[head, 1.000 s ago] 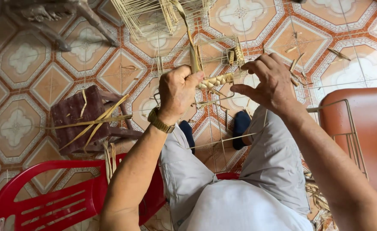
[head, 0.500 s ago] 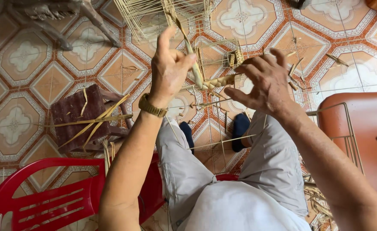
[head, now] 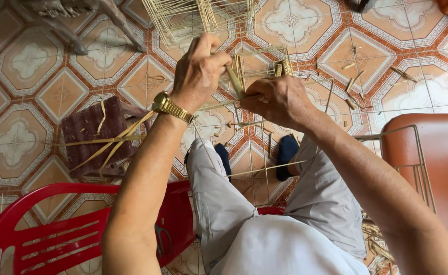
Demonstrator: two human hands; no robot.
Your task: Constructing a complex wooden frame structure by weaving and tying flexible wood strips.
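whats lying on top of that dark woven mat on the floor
Pale yellow straw strips lie fanned across the dark woven mat, trailing off its right edge. The floor beneath the mat is covered, so nothing there can be seen.

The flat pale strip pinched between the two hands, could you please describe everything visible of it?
The strip is a flat, pale yellow-green sliver, like split bamboo or cane. It slants upward between the left hand and the right hand, both closed around it, in front of a small frame of thin sticks. Its ends are hidden by the fingers.
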